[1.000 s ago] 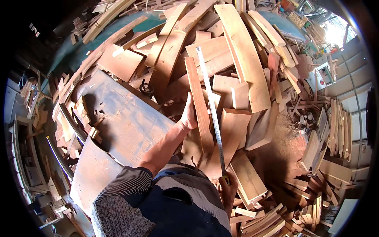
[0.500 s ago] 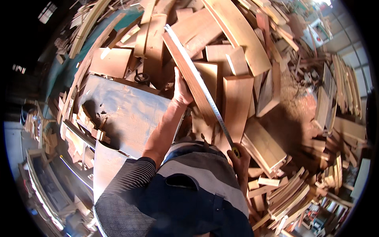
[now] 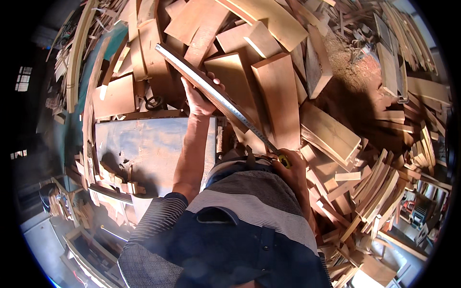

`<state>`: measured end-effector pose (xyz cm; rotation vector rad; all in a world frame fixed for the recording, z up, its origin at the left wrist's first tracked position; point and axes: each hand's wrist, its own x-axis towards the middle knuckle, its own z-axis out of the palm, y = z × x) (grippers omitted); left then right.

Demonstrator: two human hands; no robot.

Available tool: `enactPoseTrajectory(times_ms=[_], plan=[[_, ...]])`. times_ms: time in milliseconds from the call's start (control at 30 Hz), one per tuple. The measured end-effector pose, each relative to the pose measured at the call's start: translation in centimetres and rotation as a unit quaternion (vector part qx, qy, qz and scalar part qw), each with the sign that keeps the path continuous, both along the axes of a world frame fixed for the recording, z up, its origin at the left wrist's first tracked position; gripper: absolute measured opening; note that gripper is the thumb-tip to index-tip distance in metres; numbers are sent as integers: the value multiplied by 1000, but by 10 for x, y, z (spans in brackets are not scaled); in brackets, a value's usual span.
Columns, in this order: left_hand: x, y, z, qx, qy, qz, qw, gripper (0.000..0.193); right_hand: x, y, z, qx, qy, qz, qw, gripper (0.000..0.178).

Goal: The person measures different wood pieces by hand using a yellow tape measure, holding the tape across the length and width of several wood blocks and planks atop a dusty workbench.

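My left hand [image 3: 199, 102] grips a narrow brown wooden board [image 3: 225, 111] from underneath, its fingertips showing past the far edge. Along the board's top lies the pulled-out blade [image 3: 192, 75] of a tape measure, running slantwise from the far left end toward my waist. My right hand [image 3: 294, 169] is closed round the yellow and black tape measure case [image 3: 284, 160] at the near right. Between the board's near end and the case, the blade spans a short stretch of air.
A dusty blue-grey machine table [image 3: 153, 144] stands to the left, with small offcuts [image 3: 117, 177] on it and a dark handwheel [image 3: 153, 102] behind. Thick wooden blocks [image 3: 277, 91] lie piled ahead. A sawdust heap [image 3: 353, 72] and stacked strips [image 3: 377, 192] are on the right.
The board and tape have swung to the left in view and lie at a flatter slant. More left-hand fingers show beyond the board. The whole view has turned, shifting the surroundings.
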<state>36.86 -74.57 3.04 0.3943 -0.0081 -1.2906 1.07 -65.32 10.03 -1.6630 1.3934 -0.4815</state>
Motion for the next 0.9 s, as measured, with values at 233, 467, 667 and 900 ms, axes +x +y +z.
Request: enactPoseTrajectory(times_ms=[233,467,667,900], plan=[[-11,-6,-10,-20,8,-29,999,67,-4,5,5,25,-6,-27,999,34],[-15,-7,-21,-23,51,-65,996,67,-5,11,10,48,-1,-44,998,36],[-32,-9,-3,75,73,4,994,62,-20,27,-18,106,-49,-109,987,47],[-20,10,-29,-72,98,-72,990,57,-17,27,-10,148,-139,-188,961,37]])
